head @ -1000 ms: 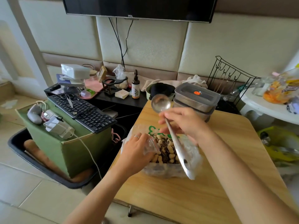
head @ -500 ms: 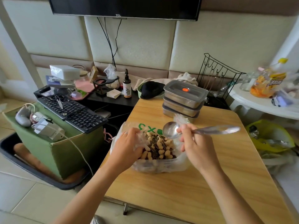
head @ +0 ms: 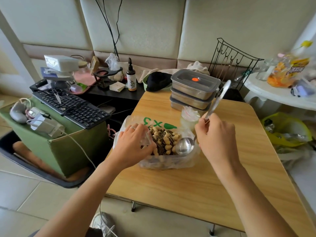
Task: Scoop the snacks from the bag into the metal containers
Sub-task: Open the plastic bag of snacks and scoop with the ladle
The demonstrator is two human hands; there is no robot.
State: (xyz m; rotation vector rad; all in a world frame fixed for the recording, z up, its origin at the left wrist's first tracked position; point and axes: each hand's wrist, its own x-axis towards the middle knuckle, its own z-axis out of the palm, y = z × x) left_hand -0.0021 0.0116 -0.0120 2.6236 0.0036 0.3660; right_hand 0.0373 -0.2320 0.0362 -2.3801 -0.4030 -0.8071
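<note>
Head view: looking down on a wooden desk [head: 188,182], where both hands are working at an open plastic bag [head: 171,162].
Left hand [head: 135,144]: gripping the left rim of the bag, fingers curling over the plastic and holding the mouth open; a ring is showing on one finger.
Right hand [head: 217,134]: closing around the handle of a metal spoon [head: 184,147], with the handle slanting up and away from the person.
Spoon bowl: sitting inside the bag's mouth at the right edge of the snacks [head: 164,139], its hollow showing nothing in it.
Snacks: shelled peanuts and striped seeds are filling the bag near the middle of the desk.
Metal containers [head: 193,89]: standing stacked at the far edge of the desk, just behind the bag, with the top lid on.
Surroundings: a keyboard [head: 71,106] is lying on a green box [head: 71,151] to the left of the desk.
</note>
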